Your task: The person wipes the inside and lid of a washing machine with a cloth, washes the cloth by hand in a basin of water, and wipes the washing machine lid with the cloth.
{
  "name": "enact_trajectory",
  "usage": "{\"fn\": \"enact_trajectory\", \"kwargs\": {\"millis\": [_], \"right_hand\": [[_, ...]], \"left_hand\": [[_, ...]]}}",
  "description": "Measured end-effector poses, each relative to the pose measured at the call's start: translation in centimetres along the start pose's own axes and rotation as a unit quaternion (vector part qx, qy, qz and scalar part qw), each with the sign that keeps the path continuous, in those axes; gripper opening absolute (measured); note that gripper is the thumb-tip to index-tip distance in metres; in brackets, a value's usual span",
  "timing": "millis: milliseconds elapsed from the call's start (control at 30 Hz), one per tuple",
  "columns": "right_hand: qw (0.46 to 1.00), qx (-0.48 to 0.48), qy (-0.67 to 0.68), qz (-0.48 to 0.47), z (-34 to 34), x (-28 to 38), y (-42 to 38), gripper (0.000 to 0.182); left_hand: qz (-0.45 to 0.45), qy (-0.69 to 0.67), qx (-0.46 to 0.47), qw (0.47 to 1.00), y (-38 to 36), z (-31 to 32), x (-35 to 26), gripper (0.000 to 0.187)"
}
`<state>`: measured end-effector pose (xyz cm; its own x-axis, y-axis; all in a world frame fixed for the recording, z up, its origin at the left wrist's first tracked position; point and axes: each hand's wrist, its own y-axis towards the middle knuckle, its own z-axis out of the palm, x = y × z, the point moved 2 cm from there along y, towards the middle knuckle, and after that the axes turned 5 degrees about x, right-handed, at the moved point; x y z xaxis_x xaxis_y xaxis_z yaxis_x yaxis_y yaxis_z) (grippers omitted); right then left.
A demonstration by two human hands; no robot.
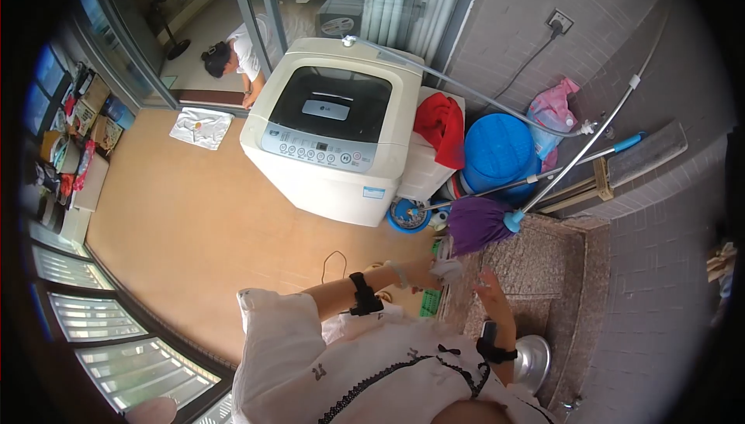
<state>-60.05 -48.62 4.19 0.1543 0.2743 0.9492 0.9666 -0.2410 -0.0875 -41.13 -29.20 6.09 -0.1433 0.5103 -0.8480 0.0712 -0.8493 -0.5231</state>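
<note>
My left hand (423, 274) reaches across to the edge of the stone sink (535, 269). Its fingers are closed around a crumpled whitish cloth (447, 269). My right hand (492, 297) is over the sink with its fingers apart, holding nothing I can see. Just beyond both hands rests a mop with a purple head (477, 224), its metal pole (582, 151) leaning toward the wall. A metal basin (535, 362) lies beside my right forearm, partly hidden by it. A green plastic basket (430, 302) shows below my left hand.
A washing machine (326, 113) stands ahead, with a red cloth (440, 129) and a blue bucket (500, 148) to its right. Another person (242, 55) bends at the doorway, a hand by the sill. A white mat (200, 127) lies on the floor. Shelved clutter (81, 125) is left.
</note>
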Motion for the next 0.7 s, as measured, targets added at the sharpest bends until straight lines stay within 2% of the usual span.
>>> {"fn": "enact_trajectory", "kwargs": {"millis": [33, 67, 100, 133, 167, 200, 233, 267, 333, 400, 433, 467, 500, 533, 567, 600, 667, 700], "right_hand": [[0.997, 0.065, 0.016, 0.030, 1.6, 1.1, 2.3, 0.050], [0.989, 0.131, 0.033, 0.059, 3.1, 2.3, 3.8, 0.053], [0.988, 0.138, 0.048, 0.057, 4.3, 3.2, 4.7, 0.053], [0.971, 0.202, 0.108, 0.073, 5.7, 4.0, 5.6, 0.051], [0.946, 0.263, 0.168, 0.087, 7.5, 4.9, 6.3, 0.050], [0.942, 0.267, 0.186, 0.086, 9.2, 5.7, 6.6, 0.050], [0.947, 0.284, 0.141, 0.058, 10.9, 6.7, 6.6, 0.047], [0.949, 0.301, 0.091, 0.028, 12.4, 7.4, 6.6, 0.043], [0.948, 0.295, 0.121, 0.015, 15.2, 8.5, 6.0, 0.039], [0.948, 0.289, 0.136, 0.001, 16.4, 8.4, 5.4, 0.035], [0.954, 0.274, 0.105, -0.058, 17.1, 8.3, 5.6, 0.035], [0.956, 0.257, 0.076, -0.119, 17.6, 8.4, 5.7, 0.035], [0.955, 0.260, 0.074, -0.119, 17.9, 8.3, 5.7, 0.035], [0.956, 0.263, 0.101, -0.078, 18.0, 8.8, 5.9, 0.035], [0.956, 0.263, 0.127, -0.034, 18.2, 9.6, 5.9, 0.036], [0.956, 0.265, 0.124, -0.031, 18.5, 10.7, 5.8, 0.036], [0.956, 0.281, 0.063, -0.054, 19.5, 13.4, 6.0, 0.032], [0.957, 0.277, 0.059, -0.058, 20.1, 13.5, 6.3, 0.032]], "left_hand": [[-0.010, -0.001, -0.011, 1.000, -1.7, 0.1, 0.7, 0.068], [-0.042, -0.060, -0.020, 0.997, -3.3, 0.4, 1.6, 0.072], [-0.074, -0.118, -0.027, 0.990, -4.8, 0.7, 2.5, 0.075], [-0.088, -0.116, -0.037, 0.989, -6.2, 1.2, 3.3, 0.075], [-0.041, -0.163, -0.075, 0.983, -7.7, 1.5, 4.1, 0.075], [0.004, -0.209, -0.111, 0.972, -9.5, 1.8, 4.8, 0.075], [-0.012, -0.208, -0.116, 0.971, -11.3, 2.1, 5.2, 0.075], [0.010, -0.226, -0.140, 0.964, -13.0, 2.1, 5.3, 0.072], [0.035, -0.254, -0.165, 0.952, -15.1, 2.5, 7.1, 0.070], [0.136, -0.132, -0.269, 0.944, -16.2, 2.0, 10.3, 0.061], [0.140, -0.137, -0.273, 0.942, -17.0, 2.3, 10.2, 0.061], [0.125, -0.165, -0.325, 0.923, -18.1, 2.2, 10.1, 0.057], [0.107, -0.190, -0.374, 0.901, -19.4, 2.2, 10.1, 0.054], [0.088, -0.215, -0.421, 0.877, -20.5, 2.0, 10.0, 0.051], [0.097, -0.231, -0.409, 0.877, -21.2, 1.9, 9.9, 0.054], [0.097, -0.235, -0.408, 0.877, -21.6, 2.2, 10.2, 0.054], [0.231, -0.294, -0.449, 0.812, -22.6, 1.9, 10.2, 0.058], [0.237, -0.292, -0.447, 0.812, -23.4, 1.5, 10.3, 0.058]]}}
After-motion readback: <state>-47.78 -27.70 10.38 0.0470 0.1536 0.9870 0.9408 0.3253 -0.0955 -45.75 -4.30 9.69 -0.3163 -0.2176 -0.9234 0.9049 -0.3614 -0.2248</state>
